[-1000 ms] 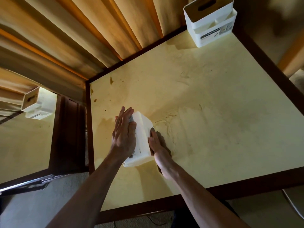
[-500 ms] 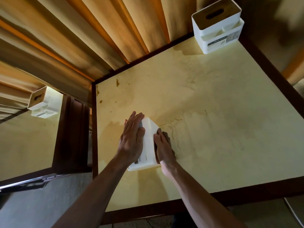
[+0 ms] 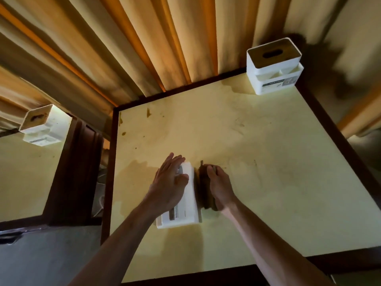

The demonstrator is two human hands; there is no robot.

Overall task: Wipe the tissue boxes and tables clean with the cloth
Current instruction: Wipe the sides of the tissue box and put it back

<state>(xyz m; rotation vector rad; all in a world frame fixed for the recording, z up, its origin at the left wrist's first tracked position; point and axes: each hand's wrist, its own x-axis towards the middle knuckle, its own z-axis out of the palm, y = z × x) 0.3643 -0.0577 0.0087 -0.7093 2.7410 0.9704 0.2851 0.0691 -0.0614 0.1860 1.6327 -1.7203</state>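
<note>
Three white tissue boxes show in the head view, and we hold the one lying on its side just below the middle of the frame. That tissue box (image 3: 185, 203) rests on the pale yellow table (image 3: 268, 182), whose dark wooden rim runs round it. Our left hand (image 3: 167, 188) lies over the box from the left, fingers fairly straight and spread across its upper face, thumb laid on top. Our right hand (image 3: 220, 188) sits just right of the box, pressing a dark brown cloth (image 3: 203, 190) against the box's right side; the fingers look curled onto the cloth, though in this dim light we cannot tell how tightly. The cloth touches both box and tabletop.

A second tissue box (image 3: 274, 69) stands upright at the table's far corner, upper right of the frame, its brown lid with an oval slot facing up. A third tissue box (image 3: 44, 124) stands on a neighbouring table (image 3: 24, 182) at the left edge. Brown stains (image 3: 148, 112) mark our table near its upper left corner. Tan curtains (image 3: 144, 48) fill the top of the frame.
</note>
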